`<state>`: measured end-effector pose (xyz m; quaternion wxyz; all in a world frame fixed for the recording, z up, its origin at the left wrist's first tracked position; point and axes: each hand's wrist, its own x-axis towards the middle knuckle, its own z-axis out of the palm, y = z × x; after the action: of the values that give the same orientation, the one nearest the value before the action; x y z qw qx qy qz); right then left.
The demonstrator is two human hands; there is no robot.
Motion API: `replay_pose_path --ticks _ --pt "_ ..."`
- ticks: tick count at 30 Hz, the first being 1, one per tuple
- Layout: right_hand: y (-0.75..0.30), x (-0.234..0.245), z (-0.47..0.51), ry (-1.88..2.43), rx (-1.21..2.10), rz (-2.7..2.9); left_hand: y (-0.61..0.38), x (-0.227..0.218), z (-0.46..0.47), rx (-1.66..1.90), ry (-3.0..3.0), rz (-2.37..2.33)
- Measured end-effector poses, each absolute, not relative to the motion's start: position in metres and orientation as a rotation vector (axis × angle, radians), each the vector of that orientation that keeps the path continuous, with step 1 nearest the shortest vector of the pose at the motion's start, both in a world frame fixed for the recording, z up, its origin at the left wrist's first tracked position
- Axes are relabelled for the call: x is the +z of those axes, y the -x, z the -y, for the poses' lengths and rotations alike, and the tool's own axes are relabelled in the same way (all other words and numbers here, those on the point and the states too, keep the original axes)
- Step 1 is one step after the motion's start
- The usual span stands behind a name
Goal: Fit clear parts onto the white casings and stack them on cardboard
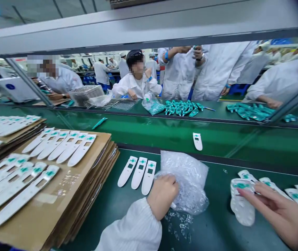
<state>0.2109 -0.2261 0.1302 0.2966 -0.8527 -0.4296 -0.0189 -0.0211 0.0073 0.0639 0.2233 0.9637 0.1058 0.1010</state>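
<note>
Fingers (170, 182) of the left hand (162, 195) curl into the clear bag (190, 174), tips hidden; those of the right hand (276, 209) stretch loosely open, tips touching the white casing (241, 207) on the table (217, 232).

The left hand (162, 195) has its fingertips hidden inside a clear plastic bag (190, 174), whose tiny contents are too small to tell. The right hand (276, 209) is cut off at the lower right corner.
</note>
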Motion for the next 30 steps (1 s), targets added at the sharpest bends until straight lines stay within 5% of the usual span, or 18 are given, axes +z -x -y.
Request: replay_pose_path --ticks 7,16,30 --pt "-0.177 0.157 0.178 2.164 0.162 1.121 0.018 0.060 -0.025 0.394 -2.406 -0.248" --pt "-0.160 0.174 0.108 1.979 0.330 1.163 0.024 0.143 -0.043 0.696 -1.243 -0.289" --pt "-0.111 0.172 0.049 1.683 0.408 1.027 0.021 0.165 -0.060 0.873 -1.111 -0.111"
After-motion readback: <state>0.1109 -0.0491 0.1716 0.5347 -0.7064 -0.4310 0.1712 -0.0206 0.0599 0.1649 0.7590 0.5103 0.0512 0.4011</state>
